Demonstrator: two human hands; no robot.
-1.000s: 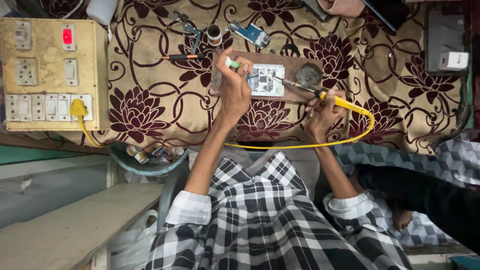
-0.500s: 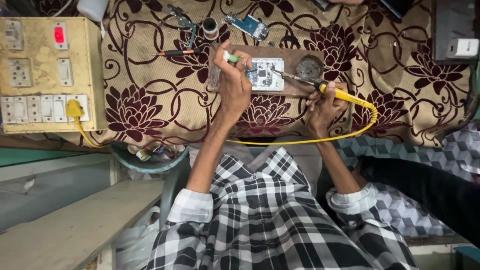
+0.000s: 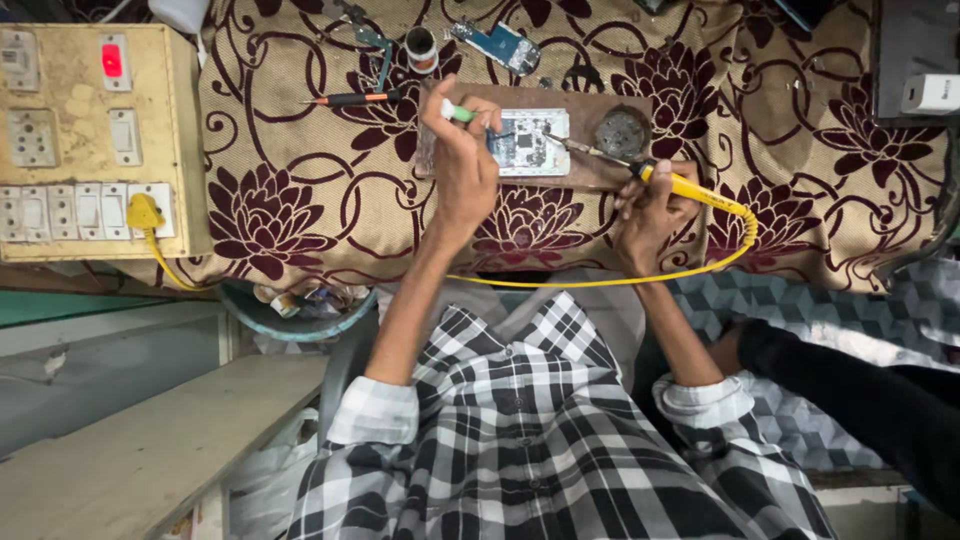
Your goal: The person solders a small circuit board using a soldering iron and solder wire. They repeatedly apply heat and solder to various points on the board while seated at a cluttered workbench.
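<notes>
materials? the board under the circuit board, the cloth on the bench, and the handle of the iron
Board: looks like wood, matte brown, worn and stained. Cloth: woven fabric, likely a soft velvety upholstery type; beige with maroon flowers and creases. Soldering iron handle, in the right hand: smooth yellow plastic by its sheen, cable matching.

**Few screens or packages on the floral cloth**

At the far right corner of the floral cloth (image 3: pixel 800 190): a dark flat panel (image 3: pixel 895 45), rectangular, grey-black, matte, cut off by the picture's top edge; possibly a screen or a box lid, hard to tell which. Against its lower right part, at the cloth's right edge: a small white box (image 3: pixel 930 93), oblong, plain, with rounded corners, about level with the panel's bottom edge. Along the far edge, just left of the panel: the corner of a dark glossy slab (image 3: pixel 800 10), black with a bluish rim, perhaps a phone screen, mostly out of view. No paper labels or signs clear enough to make out.
</notes>
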